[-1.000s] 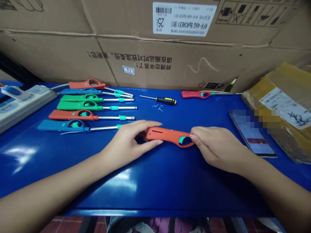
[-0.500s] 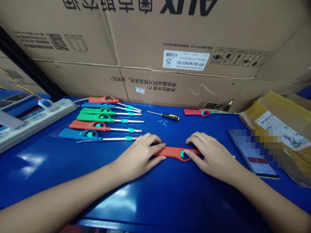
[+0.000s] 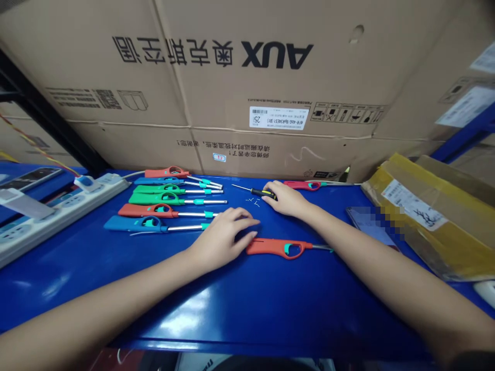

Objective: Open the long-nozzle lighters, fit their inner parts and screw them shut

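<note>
An orange gas lighter (image 3: 273,247) with a green trigger lies on the blue table, its metal nozzle pointing right. My left hand (image 3: 224,239) is beside its butt end, fingers loosely curved and apart, the thumb tip close to or touching the lighter. Farther back, my right hand (image 3: 284,198) has its thumb and fingers closed around the black-and-yellow handle of a screwdriver (image 3: 255,192), whose shaft points left and still rests near the table. Small white bits (image 3: 253,202) lie just in front of the screwdriver.
Several lighters lie in a row at left, a blue lighter (image 3: 133,223) nearest. A power strip (image 3: 62,214) is left of them. A red lighter (image 3: 301,185) lies at the back. At right are a phone (image 3: 359,219) and a taped package (image 3: 436,221); a large carton (image 3: 216,103) stands behind.
My right hand has left the orange lighter and moved back to the screwdriver's handle. My left hand has eased off the lighter's butt end. The view has tilted up.
</note>
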Available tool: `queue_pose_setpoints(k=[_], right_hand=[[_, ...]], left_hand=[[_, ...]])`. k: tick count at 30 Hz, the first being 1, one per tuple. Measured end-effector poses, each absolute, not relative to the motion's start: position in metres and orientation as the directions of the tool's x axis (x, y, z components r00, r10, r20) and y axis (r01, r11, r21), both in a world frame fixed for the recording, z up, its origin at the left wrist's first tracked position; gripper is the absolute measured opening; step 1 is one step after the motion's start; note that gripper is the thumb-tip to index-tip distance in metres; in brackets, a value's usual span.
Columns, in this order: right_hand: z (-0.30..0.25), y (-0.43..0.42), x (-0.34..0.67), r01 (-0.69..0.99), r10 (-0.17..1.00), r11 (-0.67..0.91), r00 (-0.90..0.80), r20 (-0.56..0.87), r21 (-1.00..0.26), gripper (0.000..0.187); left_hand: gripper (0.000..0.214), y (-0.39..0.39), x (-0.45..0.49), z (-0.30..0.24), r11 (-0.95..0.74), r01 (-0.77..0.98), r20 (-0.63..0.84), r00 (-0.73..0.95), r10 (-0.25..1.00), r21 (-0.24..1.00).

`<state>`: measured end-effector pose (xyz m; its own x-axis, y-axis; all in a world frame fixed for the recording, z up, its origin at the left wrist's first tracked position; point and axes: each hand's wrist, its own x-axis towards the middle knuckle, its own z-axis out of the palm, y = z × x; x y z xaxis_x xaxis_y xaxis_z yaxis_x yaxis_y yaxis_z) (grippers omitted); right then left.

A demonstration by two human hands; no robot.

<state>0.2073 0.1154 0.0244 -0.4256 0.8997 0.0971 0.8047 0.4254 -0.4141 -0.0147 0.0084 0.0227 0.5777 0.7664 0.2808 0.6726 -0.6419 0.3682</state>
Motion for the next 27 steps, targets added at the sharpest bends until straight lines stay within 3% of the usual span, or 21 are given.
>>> queue_pose_setpoints(k=[7, 11, 15, 22, 27], right_hand=[[0.039, 0.091, 0.217, 0.767, 0.960, 0.266, -0.266, 0.089, -0.584, 0.036], [0.028, 0.062, 0.231, 0.701, 0.978, 0.181, -0.203, 0.051, -0.690, 0.027], [0.015, 0.033, 0.235, 0.648, 0.970, 0.205, -0.232, 0.066, -0.733, 0.024], [0.016, 0.012, 0.230, 0.740, 0.946, 0.299, -0.312, 0.087, -0.602, 0.013], [0.024, -0.004, 0.219, 0.848, 0.939, 0.325, -0.343, 0.035, -0.419, 0.009]], left_hand=[[0.024, 0.074, -0.027, 0.032, -0.563, 0.774, 0.250, 0.507, 0.825, 0.289], [0.035, 0.100, -0.019, 0.026, -0.518, 0.785, 0.215, 0.472, 0.855, 0.338], [0.035, 0.109, -0.011, 0.019, -0.461, 0.776, 0.167, 0.433, 0.886, 0.431], [0.036, 0.100, -0.017, 0.021, -0.324, 0.697, 0.116, 0.329, 0.937, 0.640], [0.026, 0.082, -0.026, 0.039, -0.162, 0.466, 0.101, 0.154, 0.983, 0.870]])
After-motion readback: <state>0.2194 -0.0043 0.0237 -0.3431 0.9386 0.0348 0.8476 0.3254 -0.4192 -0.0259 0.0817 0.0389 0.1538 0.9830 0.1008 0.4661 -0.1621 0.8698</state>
